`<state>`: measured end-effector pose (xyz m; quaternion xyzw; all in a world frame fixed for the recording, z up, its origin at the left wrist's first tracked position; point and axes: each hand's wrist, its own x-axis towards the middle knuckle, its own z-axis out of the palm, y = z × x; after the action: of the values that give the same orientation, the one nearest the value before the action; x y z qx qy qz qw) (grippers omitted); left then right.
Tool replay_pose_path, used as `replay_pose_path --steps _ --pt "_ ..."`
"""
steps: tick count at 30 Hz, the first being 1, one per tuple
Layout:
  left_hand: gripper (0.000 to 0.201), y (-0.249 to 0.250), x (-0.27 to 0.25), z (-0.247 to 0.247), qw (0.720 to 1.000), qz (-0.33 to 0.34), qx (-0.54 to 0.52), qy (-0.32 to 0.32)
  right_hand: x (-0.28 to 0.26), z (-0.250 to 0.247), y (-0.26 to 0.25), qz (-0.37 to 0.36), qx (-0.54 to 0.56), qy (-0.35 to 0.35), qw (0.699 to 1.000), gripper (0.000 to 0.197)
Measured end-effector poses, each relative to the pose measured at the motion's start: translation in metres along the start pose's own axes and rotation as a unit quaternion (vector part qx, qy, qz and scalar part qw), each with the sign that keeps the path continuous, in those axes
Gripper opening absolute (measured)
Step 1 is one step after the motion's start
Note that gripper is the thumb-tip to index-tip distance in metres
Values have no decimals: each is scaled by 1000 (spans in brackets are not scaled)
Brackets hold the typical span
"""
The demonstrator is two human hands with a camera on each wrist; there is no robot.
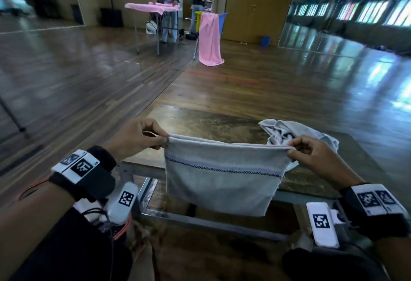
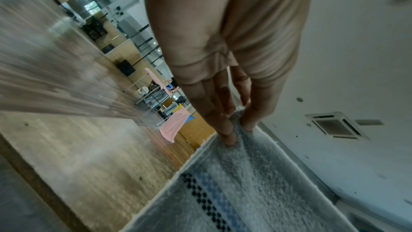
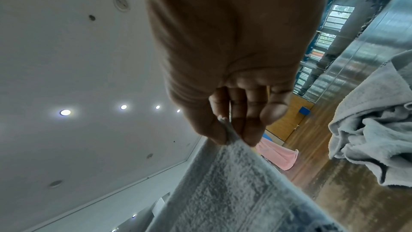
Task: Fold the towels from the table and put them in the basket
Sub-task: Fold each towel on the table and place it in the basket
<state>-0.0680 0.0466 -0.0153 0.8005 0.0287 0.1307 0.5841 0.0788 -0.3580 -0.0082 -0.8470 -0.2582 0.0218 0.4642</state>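
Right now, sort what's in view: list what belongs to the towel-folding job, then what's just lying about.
Job:
- grey striped terry towel, doubled, top corners pinched by left hand and right hand
- crumpled grey towel on the dark wooden table

Lying about:
- pink towel draped on a rack
- pink-covered far table
- small blue bin

Glossy wooden floor [image 1: 266, 85] — yellow doors [image 1: 255, 2]
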Motion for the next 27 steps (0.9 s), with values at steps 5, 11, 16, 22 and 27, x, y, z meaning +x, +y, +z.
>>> replay_pose_path --steps 5,11,16,22,27 --pt "25 12 -6 2 997 59 46 33 -5 -1 -7 2 5 9 1000 16" --pt "21 19 -9 0 928 188 320 47 -10 -2 -18 -4 -35 7 999 16" --pt "15 17 12 -2 878 220 423 31 18 -4 -26 -26 -76 12 997 7" --pt "15 66 97 0 904 164 372 130 98 -20 -52 -39 -135 78 987 12" --pt "15 97 119 -1 897 245 304 208 125 -48 -72 -106 -98 185 972 15"
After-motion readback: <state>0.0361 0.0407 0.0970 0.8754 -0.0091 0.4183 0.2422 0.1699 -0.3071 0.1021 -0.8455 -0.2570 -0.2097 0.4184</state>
